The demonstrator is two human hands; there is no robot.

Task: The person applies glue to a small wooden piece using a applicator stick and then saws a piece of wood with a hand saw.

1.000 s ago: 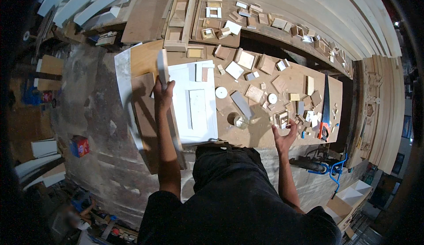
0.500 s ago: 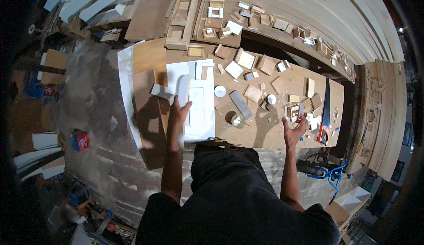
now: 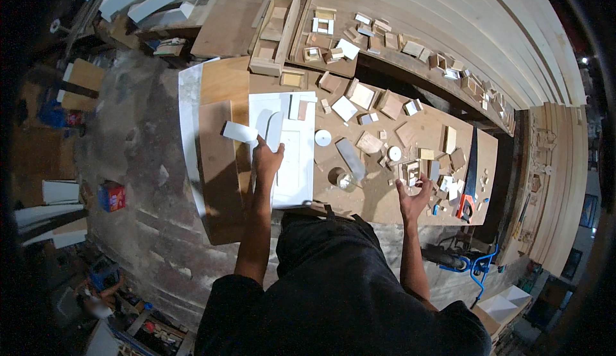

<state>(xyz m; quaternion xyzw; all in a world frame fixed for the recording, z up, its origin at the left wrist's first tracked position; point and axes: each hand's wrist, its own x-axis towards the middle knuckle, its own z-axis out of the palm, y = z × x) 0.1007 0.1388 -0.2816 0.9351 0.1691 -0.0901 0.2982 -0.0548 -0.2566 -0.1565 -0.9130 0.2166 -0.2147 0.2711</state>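
Observation:
My left hand point(image 3: 268, 161) is closed round white board pieces above the left part of the table. One is a short rectangular white block point(image 3: 240, 131) pointing left; the other is a round-ended white strip point(image 3: 274, 129) standing beside the fingers. Whether the two are joined I cannot tell. Under them lies a white panel point(image 3: 298, 176). At the right, my right hand point(image 3: 414, 202) has its thumb and fingers about the sides of a small wooden box frame point(image 3: 409, 172). A grey block point(image 3: 434, 170) and a pale yellow block point(image 3: 425, 154) lie beside that frame.
A handsaw point(image 3: 469, 183) with an orange and black handle lies at the table's right. Near the middle are a jar point(image 3: 344, 180), white discs point(image 3: 323, 138) and a grey block point(image 3: 350, 158). Small wooden pieces fill the back shelf point(image 3: 410, 61). A brown board point(image 3: 220, 176) overhangs at left.
My right hand and the small box frame have shifted left, away from the grey block. The white pieces in my left hand have turned slightly. The whole view has shifted a little.

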